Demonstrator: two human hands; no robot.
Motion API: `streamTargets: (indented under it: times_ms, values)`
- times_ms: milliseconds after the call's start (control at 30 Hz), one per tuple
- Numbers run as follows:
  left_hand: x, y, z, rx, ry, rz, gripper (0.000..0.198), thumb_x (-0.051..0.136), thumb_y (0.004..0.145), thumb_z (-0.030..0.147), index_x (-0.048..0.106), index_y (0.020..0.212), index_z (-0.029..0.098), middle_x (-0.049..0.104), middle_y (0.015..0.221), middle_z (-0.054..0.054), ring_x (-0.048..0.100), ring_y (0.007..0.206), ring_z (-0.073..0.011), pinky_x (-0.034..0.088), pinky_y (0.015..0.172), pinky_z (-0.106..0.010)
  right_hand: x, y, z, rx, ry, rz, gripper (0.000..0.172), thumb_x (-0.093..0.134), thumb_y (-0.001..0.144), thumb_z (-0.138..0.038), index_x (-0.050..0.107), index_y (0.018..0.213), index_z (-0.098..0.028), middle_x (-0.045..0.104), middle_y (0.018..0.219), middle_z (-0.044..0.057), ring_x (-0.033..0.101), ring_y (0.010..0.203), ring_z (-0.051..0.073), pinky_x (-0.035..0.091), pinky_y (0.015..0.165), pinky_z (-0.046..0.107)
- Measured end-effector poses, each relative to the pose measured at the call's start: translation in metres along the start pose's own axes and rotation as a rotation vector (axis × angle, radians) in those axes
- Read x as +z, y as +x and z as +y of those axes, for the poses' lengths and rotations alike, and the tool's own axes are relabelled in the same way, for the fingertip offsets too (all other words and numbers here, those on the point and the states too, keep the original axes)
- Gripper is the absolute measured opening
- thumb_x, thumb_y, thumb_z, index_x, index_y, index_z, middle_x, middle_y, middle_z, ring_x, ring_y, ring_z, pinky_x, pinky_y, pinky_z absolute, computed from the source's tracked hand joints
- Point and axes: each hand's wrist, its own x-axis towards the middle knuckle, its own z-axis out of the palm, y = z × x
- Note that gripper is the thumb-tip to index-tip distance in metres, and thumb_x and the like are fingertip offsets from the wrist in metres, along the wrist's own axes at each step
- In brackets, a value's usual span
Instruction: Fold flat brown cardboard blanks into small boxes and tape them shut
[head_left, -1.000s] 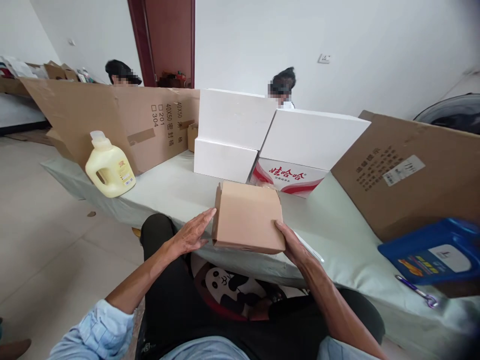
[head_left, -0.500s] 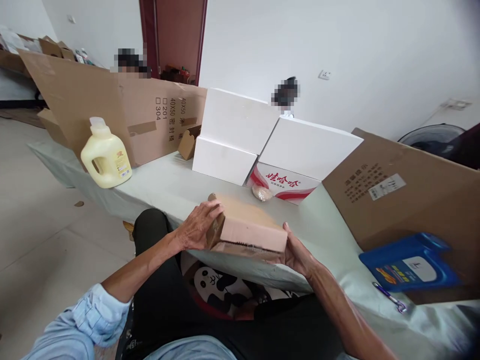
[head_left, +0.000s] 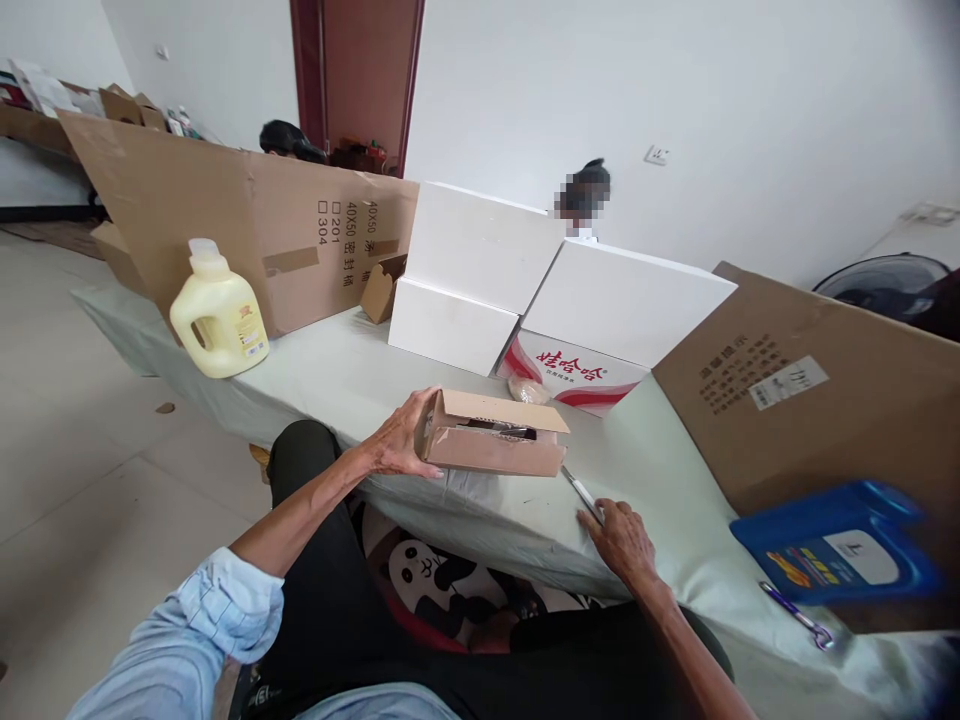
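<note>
My left hand grips the left end of a small brown cardboard box, thumb under the front and fingers over the back. The box is tilted toward me at the table's front edge. Along its near side the flaps stand a little apart, and something dark shows in the gap. To the right, my right hand is closed on a slim silver knife-like tool, whose tip points at the box's right corner. A clear-wrapped packet lies just behind the box.
A pale yellow detergent jug stands left on the cloth-covered table. White boxes are stacked at the back, above a red-and-white carton. Right are a blue bottle, a purple-handled tool and a large cardboard panel. People are partly visible behind.
My right hand has let go of the box and moved down right, now on the silver tool. The box has turned, so its flap gap faces me; my left hand still holds it.
</note>
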Motion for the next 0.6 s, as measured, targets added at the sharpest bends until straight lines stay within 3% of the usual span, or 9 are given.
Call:
streamTargets:
  times_ms: [200, 367, 500, 600]
  values:
    - [0.0, 0.005, 0.016, 0.025, -0.032, 0.052, 0.139, 0.102, 0.066, 0.038, 0.014, 0.173, 0.026, 0.038, 0.165, -0.023, 0.044, 0.154, -0.0459, 0.047, 0.123, -0.063, 0.014, -0.002, 0.014, 0.008, -0.068, 0.02, 0.028, 0.051, 0.101, -0.036, 0.074, 0.105, -0.02, 0.073, 0.112, 0.017, 0.07, 0.115, 0.036, 0.056, 0.09, 0.044]
    - [-0.005, -0.006, 0.027, 0.046, -0.004, 0.06, 0.127, 0.1, 0.069, 0.04, 0.022, 0.169, 0.029, 0.038, 0.162, -0.02, 0.047, 0.15, -0.0439, 0.05, 0.119, -0.063, 0.016, -0.005, 0.017, 0.0, -0.056, 0.043, 0.031, 0.048, 0.102, -0.034, 0.075, 0.103, -0.02, 0.073, 0.112, 0.018, 0.07, 0.114, 0.037, 0.056, 0.089, 0.046]
    - [-0.011, -0.016, 0.032, 0.055, 0.075, 0.034, 0.112, 0.099, 0.071, 0.039, 0.034, 0.161, 0.03, 0.037, 0.161, -0.02, 0.038, 0.156, -0.0461, 0.047, 0.121, -0.065, 0.015, -0.005, 0.016, -0.008, -0.017, 0.074, 0.031, 0.05, 0.1, -0.034, 0.075, 0.105, -0.018, 0.073, 0.113, 0.021, 0.069, 0.113, 0.04, 0.057, 0.092, 0.051]
    - [-0.014, -0.023, 0.034, 0.021, 0.093, 0.032, 0.109, 0.1, 0.071, 0.037, 0.036, 0.159, 0.029, 0.037, 0.161, -0.021, 0.038, 0.156, -0.0466, 0.049, 0.12, -0.064, 0.003, -0.003, 0.0, -0.048, 0.047, 0.149, 0.035, 0.05, 0.099, -0.037, 0.073, 0.117, -0.016, 0.072, 0.12, 0.023, 0.067, 0.118, 0.04, 0.056, 0.101, 0.054]
